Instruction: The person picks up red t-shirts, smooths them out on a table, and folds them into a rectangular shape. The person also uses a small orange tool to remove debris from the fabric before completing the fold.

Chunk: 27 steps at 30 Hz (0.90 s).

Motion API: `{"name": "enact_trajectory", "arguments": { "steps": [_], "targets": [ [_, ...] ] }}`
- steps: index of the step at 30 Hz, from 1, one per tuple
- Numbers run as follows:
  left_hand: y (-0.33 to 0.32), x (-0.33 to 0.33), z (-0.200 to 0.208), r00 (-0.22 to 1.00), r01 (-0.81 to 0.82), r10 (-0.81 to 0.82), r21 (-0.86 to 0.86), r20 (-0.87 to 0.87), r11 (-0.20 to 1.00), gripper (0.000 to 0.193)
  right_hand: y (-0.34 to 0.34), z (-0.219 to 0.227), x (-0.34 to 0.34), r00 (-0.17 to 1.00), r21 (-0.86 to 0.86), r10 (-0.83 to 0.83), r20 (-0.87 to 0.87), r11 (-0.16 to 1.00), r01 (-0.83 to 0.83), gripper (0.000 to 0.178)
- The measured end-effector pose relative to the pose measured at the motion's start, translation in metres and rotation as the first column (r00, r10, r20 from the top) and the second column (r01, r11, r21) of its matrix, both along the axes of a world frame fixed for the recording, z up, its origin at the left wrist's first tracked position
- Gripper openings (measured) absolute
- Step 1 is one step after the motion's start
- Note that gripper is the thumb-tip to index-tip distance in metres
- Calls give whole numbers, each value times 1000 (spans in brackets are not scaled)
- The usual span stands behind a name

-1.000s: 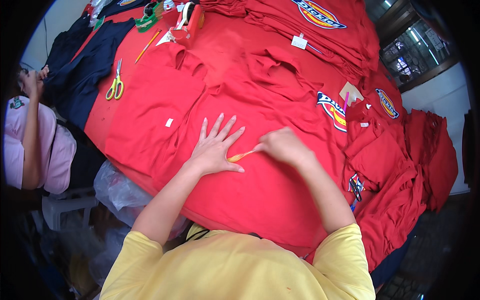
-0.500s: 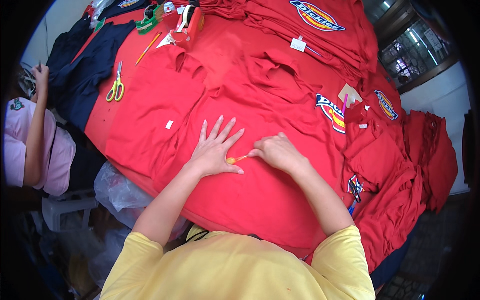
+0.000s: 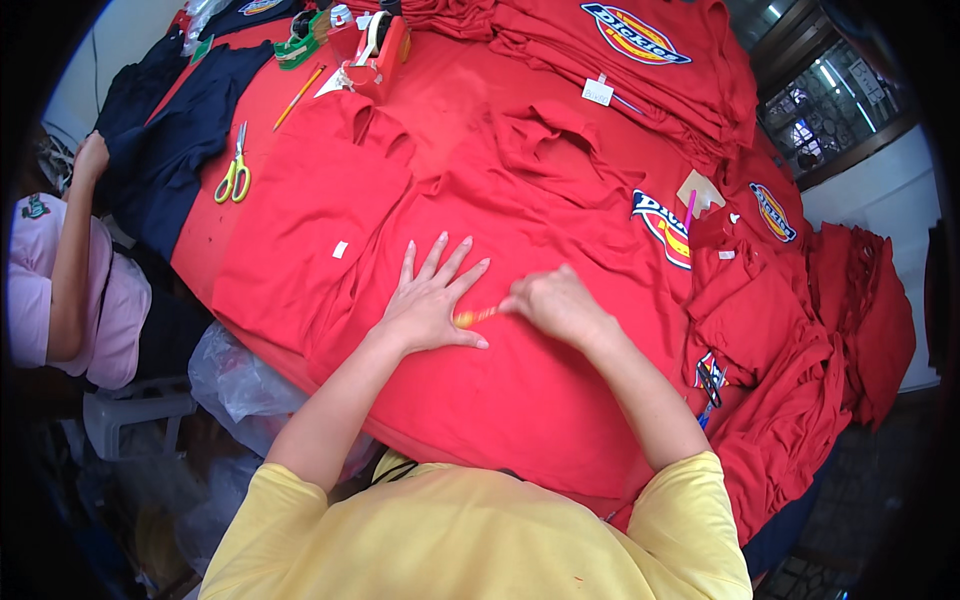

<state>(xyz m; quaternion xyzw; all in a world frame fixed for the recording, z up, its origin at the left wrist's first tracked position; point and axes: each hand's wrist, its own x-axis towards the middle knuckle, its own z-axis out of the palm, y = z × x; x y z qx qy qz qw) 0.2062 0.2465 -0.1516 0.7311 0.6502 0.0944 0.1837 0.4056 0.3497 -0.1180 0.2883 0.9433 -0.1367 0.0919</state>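
A red shirt [image 3: 520, 400] is spread out in front of me. My left hand [image 3: 430, 300] lies flat on it, fingers spread, pressing the cloth. The closed fingers of my right hand [image 3: 558, 302] grip a thin orange-and-yellow tool [image 3: 480, 316]. Its yellow end touches or nearly touches the cloth between my left thumb and forefinger; its exact kind is too small and blurred to tell. A small white tag [image 3: 341, 249] sits on the red cloth left of my left hand.
Yellow-handled scissors [image 3: 234, 178], a pencil [image 3: 299, 98] and a red tape dispenser [image 3: 377, 55] lie farther back. Folded red shirts [image 3: 650, 90] are piled at the back right. Dark scissors [image 3: 710, 385] rest at right. Another person [image 3: 85, 280] is at the left edge.
My right hand has stayed nearly in place and is now blurred by motion, with the tool shifted slightly. My left hand keeps its place. The other person's hand has moved slightly.
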Motion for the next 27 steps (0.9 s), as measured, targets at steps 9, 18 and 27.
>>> {"name": "enact_trajectory", "arguments": {
  "steps": [9, 18, 27],
  "targets": [
    [0, 0, 0, 1000, -5, 5, -5, -2, 1000, 117, -6, -1, -1, 999, -78, -3, -50, 997, 0, 34],
    [0, 0, -2, 1000, 5, -5, 2, -14, 1000, 120, 1, 2, 11, 998, -111, -66, 2, 992, 65, 34],
    [0, 0, -3, 1000, -1, 1, -4, -30, 1000, 120, 7, -4, 16, 987, -95, -158, -5, 983, 157, 36]
  ]
}}
